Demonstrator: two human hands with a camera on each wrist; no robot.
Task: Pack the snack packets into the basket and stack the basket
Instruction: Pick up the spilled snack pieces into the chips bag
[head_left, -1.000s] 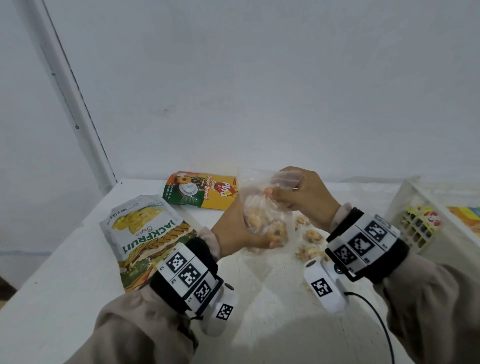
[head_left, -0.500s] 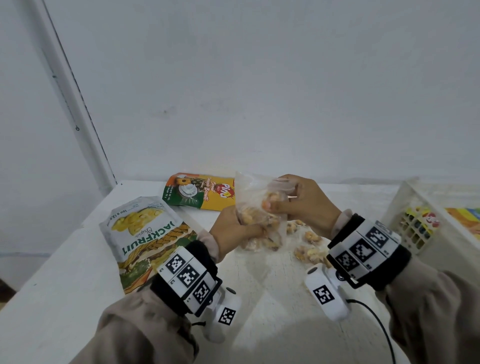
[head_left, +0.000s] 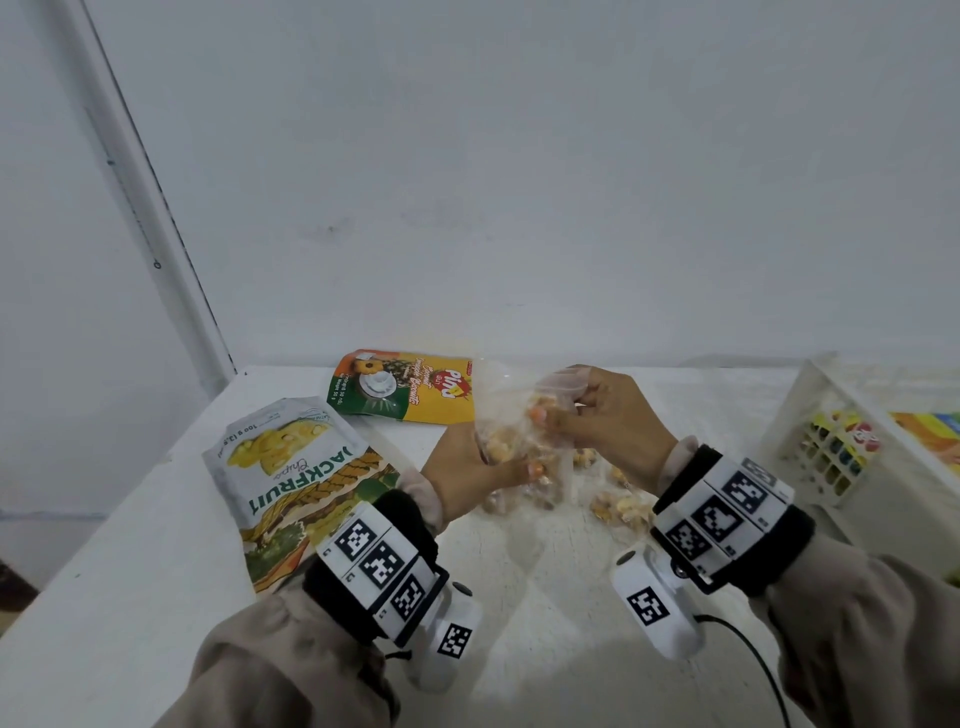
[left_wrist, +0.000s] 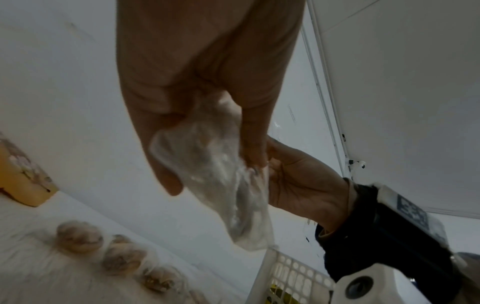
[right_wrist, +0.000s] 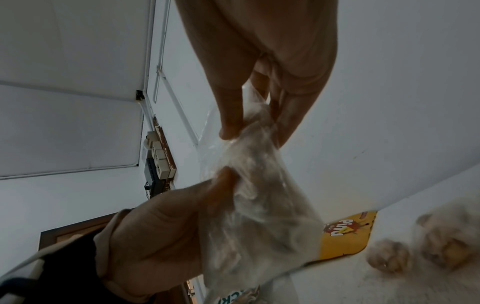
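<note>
I see the counter (head_left: 156, 545) carrying everything, with the white perforated basket (head_left: 810, 441) to the right of my right hand (head_left: 613, 421), already holding coloured packets. To the left of my left hand (head_left: 467, 467) lies the jackfruit chips pouch (head_left: 291, 478); beyond that hand lies the yellow-and-green biscuit pouch (head_left: 405, 387). Both pouches lie flat and unpacked.

Between the two hands I hold the clear plastic bag (head_left: 519, 421) of small snack pieces, lifted off the counter. The left hand's fingers curl round its lower body; the right hand pinches its upper part. Loose wrapped pieces (head_left: 618, 506) lie on the counter directly below the right hand.

Handling judgement: the bag is thin, soft and light, and its film looks slippery. The contents shift freely and are probably brittle. I should grip at the gathered neck, supporting the underside, and avoid squeezing the filled section. The flat pouches are stiffer; take them by an edge.
</note>
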